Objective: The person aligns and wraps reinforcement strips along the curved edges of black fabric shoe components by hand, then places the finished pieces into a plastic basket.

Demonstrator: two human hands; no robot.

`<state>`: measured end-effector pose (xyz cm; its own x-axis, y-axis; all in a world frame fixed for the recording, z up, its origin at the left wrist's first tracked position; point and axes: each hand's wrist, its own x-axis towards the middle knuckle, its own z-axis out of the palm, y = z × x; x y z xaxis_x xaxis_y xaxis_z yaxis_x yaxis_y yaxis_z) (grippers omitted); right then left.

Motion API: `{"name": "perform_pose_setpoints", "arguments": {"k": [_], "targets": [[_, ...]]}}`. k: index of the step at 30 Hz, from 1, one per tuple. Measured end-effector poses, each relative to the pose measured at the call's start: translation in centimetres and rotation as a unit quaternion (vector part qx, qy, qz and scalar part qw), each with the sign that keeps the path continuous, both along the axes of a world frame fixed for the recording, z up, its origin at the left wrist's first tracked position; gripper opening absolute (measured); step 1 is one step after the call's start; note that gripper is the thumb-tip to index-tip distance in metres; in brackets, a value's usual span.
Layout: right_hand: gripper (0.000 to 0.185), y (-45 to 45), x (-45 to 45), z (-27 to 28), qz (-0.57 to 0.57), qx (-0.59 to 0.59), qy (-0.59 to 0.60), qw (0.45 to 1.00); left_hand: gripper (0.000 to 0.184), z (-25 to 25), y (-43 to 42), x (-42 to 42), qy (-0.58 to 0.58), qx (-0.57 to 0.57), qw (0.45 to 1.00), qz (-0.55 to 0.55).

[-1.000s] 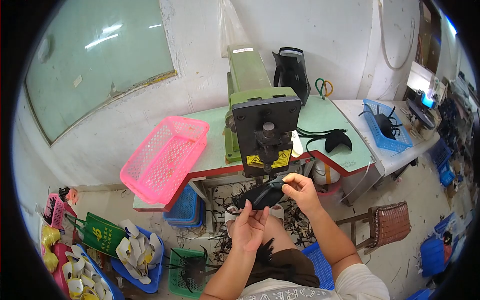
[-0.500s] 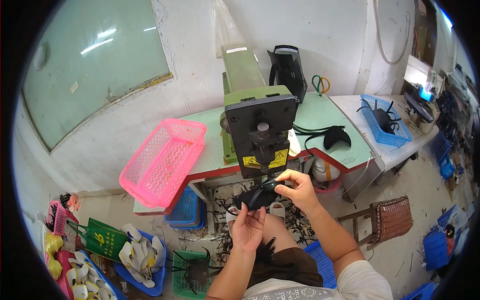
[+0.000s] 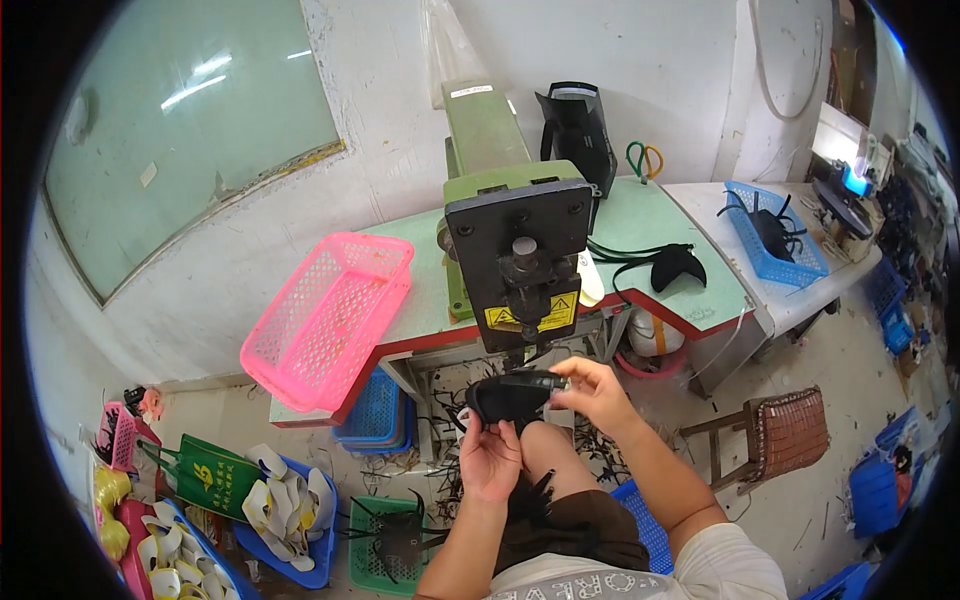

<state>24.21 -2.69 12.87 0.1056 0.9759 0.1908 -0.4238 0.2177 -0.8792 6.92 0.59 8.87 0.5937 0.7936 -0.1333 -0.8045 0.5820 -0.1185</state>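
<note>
Your two hands grasp the black piece in front of the press

Your left hand is palm up under the piece's lower left edge, thumb and fingertips raised to it and grasping it; the forearm rises almost straight from the bottom of the view. Your right hand comes in from the right, back of the hand mostly up, thumb and forefinger pinching the piece's right end; its other fingers bend loosely. That forearm slants up and leftward from your sleeve, elbow out to the side. The piece is above your lap, just below the press head in the view; whether they touch, you cannot tell from here. On the table, a black strapped piece lies right of the press, and the pink basket sits to its left
</note>
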Motion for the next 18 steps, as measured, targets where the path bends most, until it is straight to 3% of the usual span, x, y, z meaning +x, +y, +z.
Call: {"name": "perform_pose_setpoints", "arguments": {"k": [2,3,4,5,6,7,8,9,10,11,12,13,15,17,18], "targets": [[0.017,-0.3,0.2,-0.2,0.001,0.033,-0.138,0.99,0.033,-0.4,0.5,-0.6,0.036,-0.017,0.999,0.002],[0.017,-0.5,0.5,0.3,0.001,0.032,-0.138,0.99,0.037,-1.4,1.1,-1.4,0.17,-0.054,0.983,-0.035],[0.016,-0.6,1.0,0.9,-0.026,0.092,-0.227,0.969,0.041,-2.9,1.9,-2.5,0.301,-0.091,0.947,-0.071],[0.014,-0.8,1.3,1.5,-0.052,0.149,-0.314,0.936,0.046,-7.8,3.3,-4.9,0.276,-0.01,0.958,-0.077],[0.013,-1.0,1.4,2.4,-0.061,0.158,-0.331,0.928,0.047,-7.5,3.2,-4.6,0.398,-0.016,0.915,0.063],[0.013,-1.1,1.7,2.7,-0.061,0.157,-0.332,0.928,0.048,-5.7,3.2,-3.9,0.505,-0.02,0.839,0.201],[0.013,-1.2,2.0,2.9,-0.044,0.154,-0.354,0.921,0.048,-3.5,3.2,-3.0,0.504,-0.021,0.839,0.201],[0.014,-1.3,2.3,3.1,-0.028,0.151,-0.376,0.914,0.039,0.8,2.6,-1.9,0.534,0.092,0.797,0.266],[0.014,-1.2,2.4,3.2,-0.027,0.151,-0.377,0.914,0.032,3.9,2.0,-1.1,0.553,0.203,0.739,0.327],[0.013,-1.1,2.4,3.2,-0.023,0.159,-0.391,0.906,0.032,5.3,1.7,-0.8,0.552,0.202,0.74,0.327],[0.013,-1.1,2.4,3.3,-0.019,0.167,-0.405,0.899,0.033,6.4,1.4,-0.6,0.588,0.403,0.658,0.243],[0.013,-1.1,2.4,3.2,-0.017,0.167,-0.406,0.898,0.037,6.9,1.1,-0.4,0.59,0.583,0.539,0.147],[0.012,-1.1,2.3,2.9,-0.047,0.069,-0.254,0.963,0.038,7.3,0.5,0.5,0.623,0.554,0.529,0.159],[0.013,-0.9,2.2,2.8,-0.074,0.05,-0.265,0.96,0.041,7.4,0.2,1.1,0.655,0.524,0.517,0.167],[0.013,-0.6,2.2,2.4,-0.066,0.027,-0.208,0.976,0.043,7.4,0.2,1.2,0.655,0.518,0.52,0.183]]}}
